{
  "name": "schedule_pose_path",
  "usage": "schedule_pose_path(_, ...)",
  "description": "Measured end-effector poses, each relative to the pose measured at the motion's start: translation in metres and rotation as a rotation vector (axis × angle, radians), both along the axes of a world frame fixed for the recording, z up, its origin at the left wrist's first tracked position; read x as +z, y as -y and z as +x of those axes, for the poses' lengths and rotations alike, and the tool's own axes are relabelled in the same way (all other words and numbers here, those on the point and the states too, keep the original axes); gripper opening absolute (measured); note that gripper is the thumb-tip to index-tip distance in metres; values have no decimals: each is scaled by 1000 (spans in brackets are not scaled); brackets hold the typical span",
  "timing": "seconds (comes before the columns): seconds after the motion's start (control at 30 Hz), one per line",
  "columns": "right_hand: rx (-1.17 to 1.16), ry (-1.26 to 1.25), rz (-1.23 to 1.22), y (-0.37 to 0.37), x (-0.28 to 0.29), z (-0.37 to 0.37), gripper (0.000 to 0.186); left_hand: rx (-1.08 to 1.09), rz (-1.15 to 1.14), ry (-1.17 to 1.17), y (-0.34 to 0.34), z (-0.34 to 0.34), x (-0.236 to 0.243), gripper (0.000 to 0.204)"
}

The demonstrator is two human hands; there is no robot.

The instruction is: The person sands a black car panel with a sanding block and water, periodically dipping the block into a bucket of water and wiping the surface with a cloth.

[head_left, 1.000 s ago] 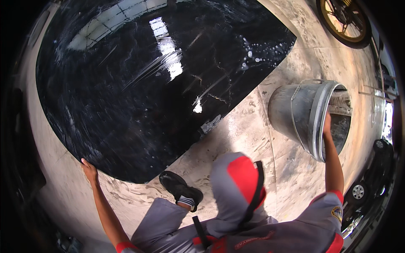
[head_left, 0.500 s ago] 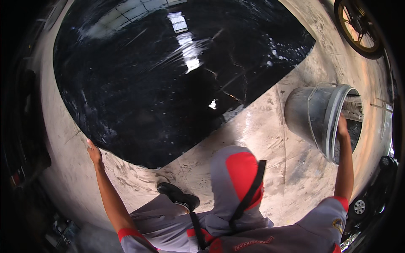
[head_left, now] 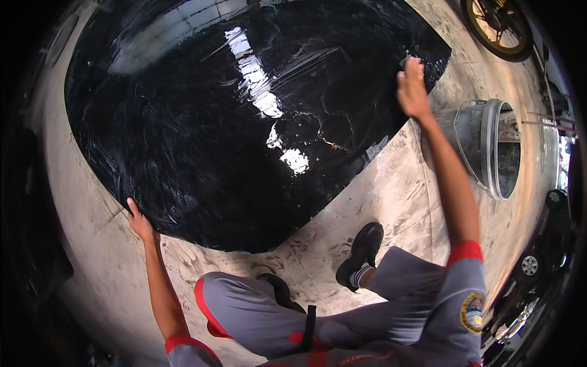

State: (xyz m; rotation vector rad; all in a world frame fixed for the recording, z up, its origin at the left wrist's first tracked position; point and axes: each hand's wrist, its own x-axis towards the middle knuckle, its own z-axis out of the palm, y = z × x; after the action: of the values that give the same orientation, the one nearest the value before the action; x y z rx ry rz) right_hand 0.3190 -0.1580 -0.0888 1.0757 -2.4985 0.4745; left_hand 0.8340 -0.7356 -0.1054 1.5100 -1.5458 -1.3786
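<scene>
A large glossy black panel (head_left: 177, 122), with white reflections, scratches and wet drops, spans most of the upper view. My left hand (head_left: 140, 221) grips its lower-left edge. My right hand (head_left: 412, 88) is pressed on the panel near its right corner, fingers close together over a small dark piece I cannot make out. Just right of that forearm, a grey bucket (head_left: 458, 140) with a wire handle has its opening facing right, partly hidden by the arm.
A pale, stained floor (head_left: 379, 189) surrounds the panel. A gold-rimmed wheel (head_left: 495, 30) stands at top right. A dark vehicle (head_left: 529, 263) shows at the right rim. My legs and black shoes (head_left: 361, 251) are below the panel.
My right hand has left the bucket and moved up-left onto the panel. My right foot now shows, and the grey-red hood is out of view. My left hand remains at the edge.
</scene>
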Motion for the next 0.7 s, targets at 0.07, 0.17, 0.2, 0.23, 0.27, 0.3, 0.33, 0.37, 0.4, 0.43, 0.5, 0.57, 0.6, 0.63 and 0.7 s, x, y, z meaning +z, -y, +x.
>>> schedule_pose_path(0.07, -498, 212, 43, 93, -3, 46, 61, 22, -48, -2, 10, 13, 16, 66)
schedule_pose_path(0.17, -481, 63, 44, 147, 8, 105, 60, 2, -103, 72, 2, 3, 12, 65)
schedule_pose_path(0.2, -421, 73, 113, 186, 23, 158, 63, 5, -103, 90, 7, 9, 12, 64)
schedule_pose_path(0.23, -426, -20, 341, 213, 25, 208, 70, -4, -89, 71, 7, 7, 13, 64)
schedule_pose_path(0.27, -336, 231, 287, 246, 47, 266, 79, -1, -82, 65, 8, 16, 15, 64)
schedule_pose_path(0.3, -208, 421, 118, 258, 42, 312, 85, -8, -68, 38, 8, 16, 17, 65)
schedule_pose_path(0.33, -159, 443, 99, 257, 38, 333, 85, -12, -72, 57, 9, 18, 17, 65)
schedule_pose_path(0.37, -208, 368, 193, 259, 42, 319, 85, 1, -87, 28, 13, 21, 18, 66)
schedule_pose_path(0.4, -263, 293, 298, 248, 49, 287, 85, 14, -92, 38, 13, 18, 14, 66)
schedule_pose_path(0.43, -312, 238, 404, 235, 48, 257, 85, 27, -100, 67, 13, 19, 14, 66)
schedule_pose_path(0.5, -565, 304, 8, 183, 49, 157, 85, 16, -123, 86, -1, -4, 7, 67)
schedule_pose_path(0.57, -620, 275, -13, 195, 38, 165, 85, 21, -164, 119, -9, -9, 13, 68)
schedule_pose_path(0.6, -549, 261, 50, 216, 33, 203, 86, 31, -187, 134, -13, -8, 20, 68)
schedule_pose_path(0.63, -476, 250, 244, 243, 33, 251, 93, 48, -218, 149, -13, -5, 27, 68)
schedule_pose_path(0.7, -89, 560, 79, 270, 45, 335, 106, 49, -192, 93, -15, -4, 31, 70)
